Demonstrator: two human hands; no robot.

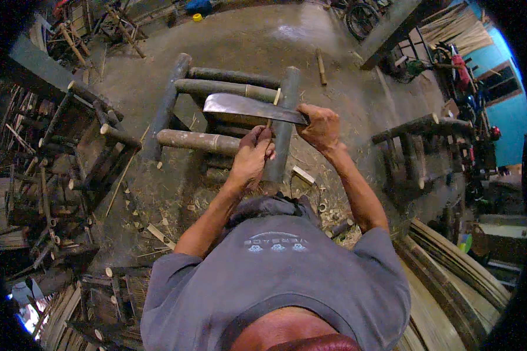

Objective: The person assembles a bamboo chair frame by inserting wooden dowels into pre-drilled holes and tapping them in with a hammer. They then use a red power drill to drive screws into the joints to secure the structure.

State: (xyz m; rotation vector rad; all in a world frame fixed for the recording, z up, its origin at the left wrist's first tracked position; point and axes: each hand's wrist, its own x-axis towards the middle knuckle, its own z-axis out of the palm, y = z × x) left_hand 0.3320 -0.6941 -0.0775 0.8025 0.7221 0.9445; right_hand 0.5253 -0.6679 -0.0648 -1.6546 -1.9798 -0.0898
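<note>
My right hand [320,127] is wrapped round the handle end of a machete [237,106], whose broad metal blade points to the left. The fingers of my left hand [253,153] are closed on a thin bamboo strip [269,124]. The strip stands up from the fingers and meets the blade, with its pale upper end showing beyond it. Both hands are over a bamboo chair frame [199,141], made of thick dark posts and round rails. My left hand is close to its nearer rail, and my right hand is beside the right post [290,88].
Several bamboo chairs [108,131] crowd the left side, and another bamboo chair [413,143] stands at the right. A loose bamboo piece [321,67] lies on the concrete floor [246,38]. Offcuts and shavings surround me. Long bamboo strips [459,263] lie at the lower right.
</note>
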